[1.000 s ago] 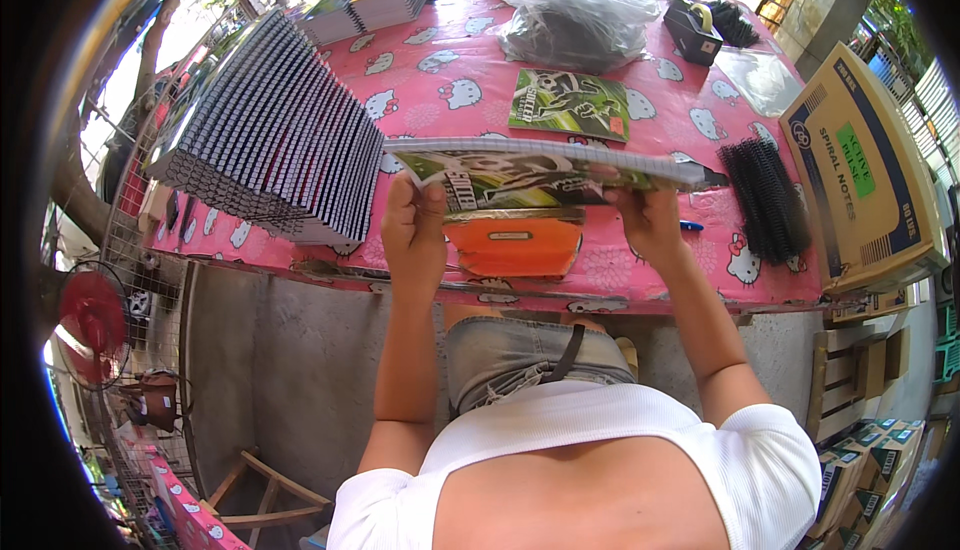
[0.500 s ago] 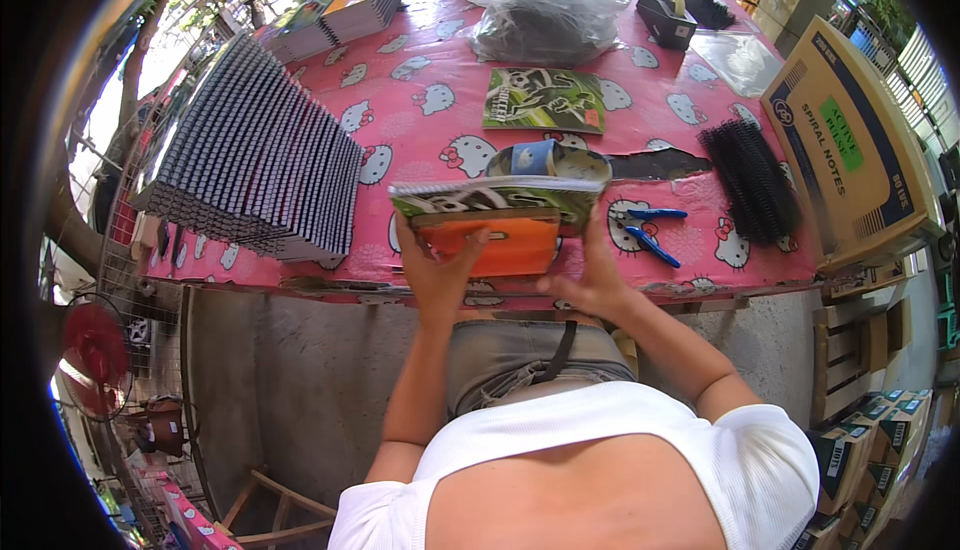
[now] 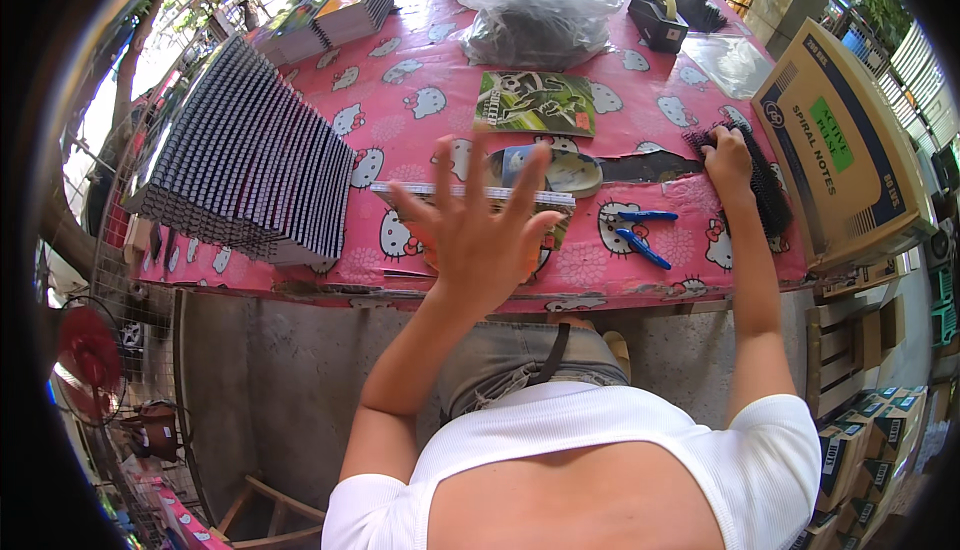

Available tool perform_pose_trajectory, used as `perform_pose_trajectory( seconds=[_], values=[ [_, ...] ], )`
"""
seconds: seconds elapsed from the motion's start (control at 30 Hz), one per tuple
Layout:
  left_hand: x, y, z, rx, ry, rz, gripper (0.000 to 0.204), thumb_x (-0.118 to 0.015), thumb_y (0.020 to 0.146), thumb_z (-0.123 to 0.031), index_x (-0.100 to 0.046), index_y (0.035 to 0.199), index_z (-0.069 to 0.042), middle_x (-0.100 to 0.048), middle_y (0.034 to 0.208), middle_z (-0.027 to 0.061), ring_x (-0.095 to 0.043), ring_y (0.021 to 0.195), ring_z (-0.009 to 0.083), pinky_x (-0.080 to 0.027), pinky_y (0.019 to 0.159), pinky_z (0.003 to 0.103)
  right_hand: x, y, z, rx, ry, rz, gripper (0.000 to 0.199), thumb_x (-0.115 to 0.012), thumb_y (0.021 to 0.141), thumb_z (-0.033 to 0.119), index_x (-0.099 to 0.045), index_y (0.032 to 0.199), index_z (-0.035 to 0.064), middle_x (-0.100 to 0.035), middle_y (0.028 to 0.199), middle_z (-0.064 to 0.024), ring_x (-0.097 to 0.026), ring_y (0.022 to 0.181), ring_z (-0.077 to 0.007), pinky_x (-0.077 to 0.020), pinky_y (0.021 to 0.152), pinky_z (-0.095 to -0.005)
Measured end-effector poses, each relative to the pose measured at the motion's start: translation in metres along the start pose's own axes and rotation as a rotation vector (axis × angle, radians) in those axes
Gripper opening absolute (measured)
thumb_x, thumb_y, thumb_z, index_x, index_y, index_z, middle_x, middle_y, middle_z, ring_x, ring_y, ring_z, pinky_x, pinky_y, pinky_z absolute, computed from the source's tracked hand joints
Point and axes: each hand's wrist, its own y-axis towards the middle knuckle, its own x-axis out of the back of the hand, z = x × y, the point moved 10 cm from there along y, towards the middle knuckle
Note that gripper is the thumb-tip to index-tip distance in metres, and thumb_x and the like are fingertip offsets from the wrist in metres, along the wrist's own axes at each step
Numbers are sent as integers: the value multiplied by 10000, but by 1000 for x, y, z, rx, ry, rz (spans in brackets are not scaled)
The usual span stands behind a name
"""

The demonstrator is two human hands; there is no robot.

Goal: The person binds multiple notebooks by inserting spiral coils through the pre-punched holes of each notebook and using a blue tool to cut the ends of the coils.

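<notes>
My left hand [image 3: 485, 235] hovers with fingers spread over a notebook [image 3: 557, 212] at the table's front edge, hiding much of it. This notebook has a pale, punched-looking edge on its far side and holds nothing in that edge that I can make out. On the right, my right hand [image 3: 728, 165] has its fingers closed on the pile of black spiral binding coils [image 3: 770, 205]; how many it grips is hidden. Blue-handled pliers [image 3: 645, 248] lie between the hands. Behind the notebook rests a camouflage-patterned slipper [image 3: 580, 172] with a blue band.
A tall stack of notebooks [image 3: 250, 150] stands at the left. A green soccer-picture cover [image 3: 535, 105] lies farther back, before a clear plastic bag [image 3: 535, 25] of dark things. A tape dispenser [image 3: 658, 22] sits back right; a cardboard box [image 3: 835, 150] flanks the coils.
Both hands have let go of the notebook, which now lies lower on the table. My left hand has opened above it; my right hand has moved right onto the coils.
</notes>
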Motion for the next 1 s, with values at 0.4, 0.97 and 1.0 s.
perform_pose_trajectory(
  seconds=[0.4, 0.97, 1.0],
  values=[
    [-25, 18, 4, -61, -511, 61, 218, -748, 730, -172, -706, 929, -97, -672, 866, 35, -628, 851, 200, -337, 1005, 442, 51, -179, 224, 349, 1142, 996, 894, -667, 747, -35, -172, 1477, 111, -681, 785, -76, -610, 641, -114, -484, 583, -265],
    [-25, 11, 21, 66, -647, 86, 175, -770, 708, -192, -727, 854, -106, -657, 743, 16, -566, 730, 184, -403, 842, 346, 111, -113, 216, 484, 1109, 265, 195, -672, 767, -23, -670, 958, 14, -622, 846, -93, -607, 750, -159, -469, 630, -274],
    [-24, 11, 20, 65, -648, 76, 182, -773, 703, -195, -726, 851, -100, -655, 738, 18, -558, 723, 189, -407, 819, 340, 104, -113, 219, 483, 1100, 355, 175, -660, 785, -10, -666, 958, 17, -619, 840, -90, -604, 760, -152, -465, 638, -269]
  ],
)
